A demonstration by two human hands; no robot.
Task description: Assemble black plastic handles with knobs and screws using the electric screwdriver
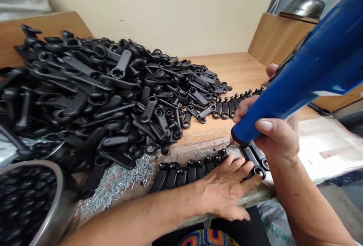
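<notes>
My right hand point(279, 136) is wrapped round the barrel of a blue power screwdriver point(283, 95), which slants down to the left. Its thin tip sits close to the knob ends of a row of black crank handles point(191, 170) along the front of the table; contact cannot be made out. Over the right part of that row lies my left hand point(227, 185), palm down, fingers stretched and slightly spread. It covers some of the handles. Just beyond its fingertips, more crank handles point(256, 159) show below the screwdriver's nose.
A large heap of black crank handles point(113, 83) covers the table's left side. Small silver screws or pins point(121, 180) lie beside a metal bowl point(53, 215) of black knobs. Another handle row point(227, 108) stands behind. At back right sits an upturned metal bowl point(304, 7).
</notes>
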